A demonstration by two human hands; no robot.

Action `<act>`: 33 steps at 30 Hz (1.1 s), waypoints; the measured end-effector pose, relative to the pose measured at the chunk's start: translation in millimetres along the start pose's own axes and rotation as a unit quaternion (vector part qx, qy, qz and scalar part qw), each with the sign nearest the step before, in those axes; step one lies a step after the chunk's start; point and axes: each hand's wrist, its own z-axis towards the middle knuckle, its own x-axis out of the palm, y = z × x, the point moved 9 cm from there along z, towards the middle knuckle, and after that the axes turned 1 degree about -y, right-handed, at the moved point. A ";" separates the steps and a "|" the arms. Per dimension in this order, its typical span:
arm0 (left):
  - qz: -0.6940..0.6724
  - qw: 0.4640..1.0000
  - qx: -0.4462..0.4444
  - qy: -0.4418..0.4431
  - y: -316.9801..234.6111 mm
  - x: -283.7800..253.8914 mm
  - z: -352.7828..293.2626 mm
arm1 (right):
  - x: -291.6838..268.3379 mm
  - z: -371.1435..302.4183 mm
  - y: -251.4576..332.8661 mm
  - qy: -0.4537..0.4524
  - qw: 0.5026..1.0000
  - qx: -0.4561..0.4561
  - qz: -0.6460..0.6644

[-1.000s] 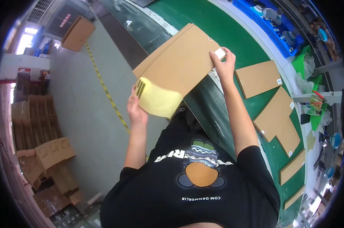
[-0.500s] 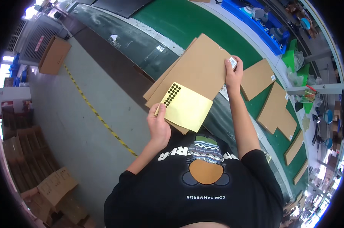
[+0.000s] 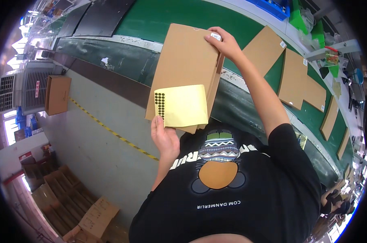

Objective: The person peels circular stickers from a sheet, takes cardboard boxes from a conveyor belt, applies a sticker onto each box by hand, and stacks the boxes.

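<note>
left hand (image 3: 164,135): I'm pinching the yellow sheet (image 3: 182,106) against the box (image 3: 187,65)
right hand (image 3: 224,42): gripping far edge
tip: probably keep box flat, thumb steady

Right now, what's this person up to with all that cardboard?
A person holds a flat, folded cardboard box up in front of them with both hands. The left hand grips its lower edge together with a yellow sheet carrying a column of dark round stickers. The right hand holds the top corner, with a small white label at the fingers. More flat cardboard pieces lie along the green conveyor belt.
</note>
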 end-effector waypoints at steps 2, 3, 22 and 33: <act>-0.001 1.000 -0.012 0.004 2.6 2.3 -6.6 | 3.9 1.6 -6.4 0.050 0.997 0.035 0.049; 0.002 1.000 -0.010 0.004 2.0 3.8 -8.1 | 5.2 1.8 -8.4 0.066 0.997 0.038 0.027; 0.052 0.997 -0.062 -0.002 14.5 25.1 -32.0 | -7.3 -8.2 -20.5 0.083 0.995 0.025 0.038; 0.072 0.996 -0.044 -0.026 18.2 29.2 -38.1 | -18.5 -24.3 -21.2 -0.012 0.996 0.023 0.089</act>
